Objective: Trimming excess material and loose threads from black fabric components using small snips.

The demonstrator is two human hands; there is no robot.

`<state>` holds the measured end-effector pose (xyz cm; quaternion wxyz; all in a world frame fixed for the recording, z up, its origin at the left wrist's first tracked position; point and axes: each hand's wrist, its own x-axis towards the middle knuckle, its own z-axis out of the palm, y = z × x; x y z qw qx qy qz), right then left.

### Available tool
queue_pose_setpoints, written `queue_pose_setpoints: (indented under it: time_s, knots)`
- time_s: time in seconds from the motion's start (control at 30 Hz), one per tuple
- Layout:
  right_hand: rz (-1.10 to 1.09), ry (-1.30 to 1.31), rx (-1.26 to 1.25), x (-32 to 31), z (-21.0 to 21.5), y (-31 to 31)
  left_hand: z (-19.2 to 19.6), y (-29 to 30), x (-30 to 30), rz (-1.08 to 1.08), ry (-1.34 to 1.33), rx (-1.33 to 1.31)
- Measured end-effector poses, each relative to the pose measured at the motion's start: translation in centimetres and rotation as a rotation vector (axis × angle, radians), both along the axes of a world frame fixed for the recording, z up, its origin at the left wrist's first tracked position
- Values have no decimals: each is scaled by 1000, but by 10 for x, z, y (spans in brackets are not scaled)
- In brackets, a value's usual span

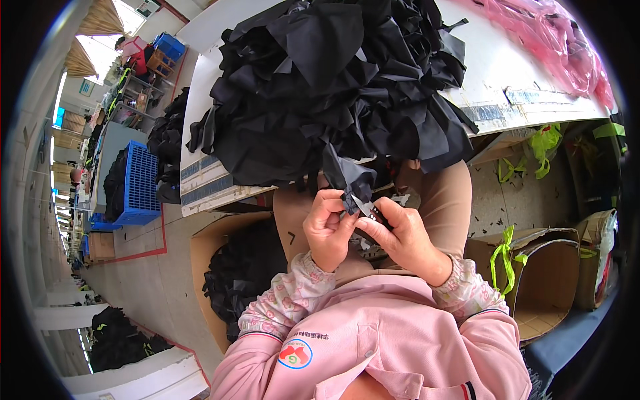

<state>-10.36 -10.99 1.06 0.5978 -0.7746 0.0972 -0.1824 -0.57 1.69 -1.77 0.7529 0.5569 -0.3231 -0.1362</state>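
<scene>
In front of my lap, my left hand point(327, 232) pinches the lower end of a black fabric piece point(347, 175) that hangs from the table edge. My right hand point(408, 239) grips a pair of small thread snips point(365, 208), whose pale metal blades point up and left against the fabric by my left fingertips. Exactly what lies between the blades is too small to tell. Just beyond both hands, a big heap of black fabric pieces point(320, 87) covers the middle of the white table point(490, 73) and overhangs its near edge.
A cardboard box point(208, 293) of black fabric stands at my left knee. On the right are another cardboard box point(547, 267) with a green tie point(505, 261) and a pink plastic bag point(547, 40) on the table. Farther left sits a blue crate point(139, 183). Dark scraps litter the floor.
</scene>
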Motion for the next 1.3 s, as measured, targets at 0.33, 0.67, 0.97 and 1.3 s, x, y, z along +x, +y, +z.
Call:
queue_pose_setpoints:
  time_s: [0.33, 0.67, 0.97, 1.3]
  knots:
    - [-8, 12, -1, 0, 5, -1, -2, 5, -3, -42, -51, 61]
    - [7, 131, 92, -9, 5, -11, 1, 8, 4, -111, -30, 65]
    - [257, 176, 64, -13, 18, -46, 16, 12, 30, -530, 366, 32]
    - [232, 90, -376, -16, 25, -45, 8, 14, 28, -646, 438, 139]
